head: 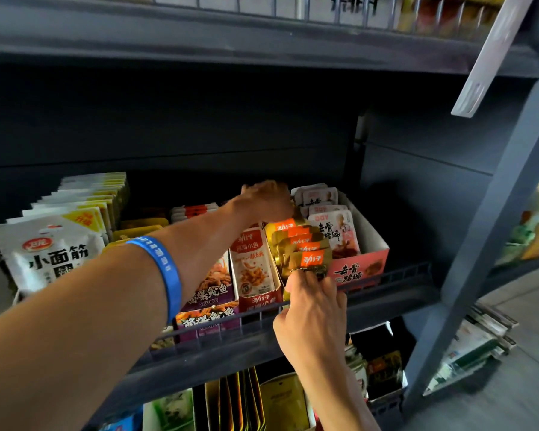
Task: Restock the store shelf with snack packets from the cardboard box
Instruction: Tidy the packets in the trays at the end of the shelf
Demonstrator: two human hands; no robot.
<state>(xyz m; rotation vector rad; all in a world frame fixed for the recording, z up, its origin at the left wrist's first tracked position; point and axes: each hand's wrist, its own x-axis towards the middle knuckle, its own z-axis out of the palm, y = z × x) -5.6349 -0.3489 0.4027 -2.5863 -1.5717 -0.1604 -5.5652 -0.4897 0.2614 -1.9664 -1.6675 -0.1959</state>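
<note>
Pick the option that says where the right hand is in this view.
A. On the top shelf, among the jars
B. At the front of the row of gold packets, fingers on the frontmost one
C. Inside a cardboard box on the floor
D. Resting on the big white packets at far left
B: the right hand sits at the shelf rail with its fingertips on the frontmost of the gold packets.

We read 小面筋 on the white packet at left, 去骨猪蹄 on the pink display box and its packets, and 酱汁鱿鱼 on the purple box
</note>
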